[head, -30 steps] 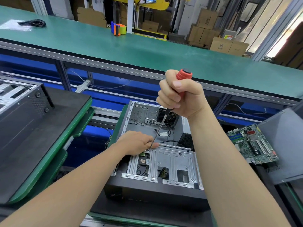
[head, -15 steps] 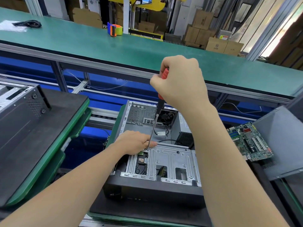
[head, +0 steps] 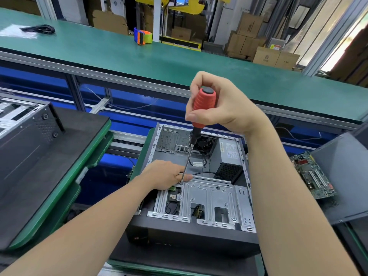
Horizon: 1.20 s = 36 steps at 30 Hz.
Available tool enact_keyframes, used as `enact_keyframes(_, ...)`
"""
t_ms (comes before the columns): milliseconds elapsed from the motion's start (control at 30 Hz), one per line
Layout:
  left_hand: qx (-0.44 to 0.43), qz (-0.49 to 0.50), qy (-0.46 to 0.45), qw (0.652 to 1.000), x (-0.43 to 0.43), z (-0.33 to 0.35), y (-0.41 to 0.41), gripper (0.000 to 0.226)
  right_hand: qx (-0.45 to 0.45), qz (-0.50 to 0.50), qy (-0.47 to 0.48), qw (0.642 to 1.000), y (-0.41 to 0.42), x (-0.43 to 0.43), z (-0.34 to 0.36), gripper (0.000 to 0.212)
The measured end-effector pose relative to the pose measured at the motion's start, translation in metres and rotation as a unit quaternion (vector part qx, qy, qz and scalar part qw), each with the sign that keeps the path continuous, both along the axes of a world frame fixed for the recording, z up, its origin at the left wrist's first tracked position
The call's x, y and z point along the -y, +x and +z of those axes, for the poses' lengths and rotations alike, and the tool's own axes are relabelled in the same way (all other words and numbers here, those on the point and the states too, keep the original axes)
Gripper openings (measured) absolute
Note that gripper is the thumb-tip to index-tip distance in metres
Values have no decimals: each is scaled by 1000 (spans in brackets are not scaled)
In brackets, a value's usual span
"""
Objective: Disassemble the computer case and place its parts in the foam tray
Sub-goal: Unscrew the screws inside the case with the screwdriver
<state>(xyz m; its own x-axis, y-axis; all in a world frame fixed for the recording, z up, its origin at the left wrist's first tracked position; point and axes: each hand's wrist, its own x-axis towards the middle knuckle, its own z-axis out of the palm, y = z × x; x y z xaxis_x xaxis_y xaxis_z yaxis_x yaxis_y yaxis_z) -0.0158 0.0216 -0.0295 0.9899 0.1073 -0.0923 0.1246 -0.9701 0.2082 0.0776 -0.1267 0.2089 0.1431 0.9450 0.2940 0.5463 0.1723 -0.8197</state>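
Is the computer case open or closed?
Open. The dark grey metal computer case lies with its upward side uncovered; the silver drive bracket, black fan and grey power supply box show inside.

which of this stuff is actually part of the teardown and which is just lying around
Part of the job:
- open grey metal computer case
- red-handled screwdriver, gripped by the right hand
- silver metal drive bracket, left hand resting at its edge
- green circuit board, already out of the case

Lying about:
- blue, orange and yellow tape dispenser
- black coiled cable
- brown cardboard boxes
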Motion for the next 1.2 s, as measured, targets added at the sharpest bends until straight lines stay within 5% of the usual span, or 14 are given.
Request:
enact_keyframes(167,-11,3,0,1000,0,2,-1,65,-161,-14,88,983,0,-4,-30,27)
enact_keyframes(300,-19,1,-7,1000,0,3,-2,66,-174,-178,125,960,-10,-8,-34,19)
enact_keyframes(467,-17,4,-7,1000,-1,0,0,68,-278,-409,202,845,-44,-31,-36,11)
enact_keyframes(567,-22,10,-11,1000,-1,-1,0,69,-265,-464,213,818,-54,-41,-36,16)
enact_keyframes(700,-21,13,-12,1000,-1,-1,0,69,-304,-382,176,855,-45,-41,-32,39)
enact_keyframes(833,-22,11,-23,999,-1,0,-1,65,-330,-162,122,922,-20,-30,-32,40)
enact_keyframes(967,-20,6,-32,999,-1,4,-2,62,-386,28,96,917,0,-19,-36,34)
enact_keyframes(1067,-19,7,-68,997,-2,6,-2,45,-381,41,105,917,6,-17,-39,30)
enact_keyframes(1133,-9,10,-142,990,-4,9,-2,12,-376,3,129,917,4,-18,-42,23)
enact_keyframes(1200,6,8,-266,964,-9,14,-5,20,-385,-31,156,909,-1,-21,-42,19)
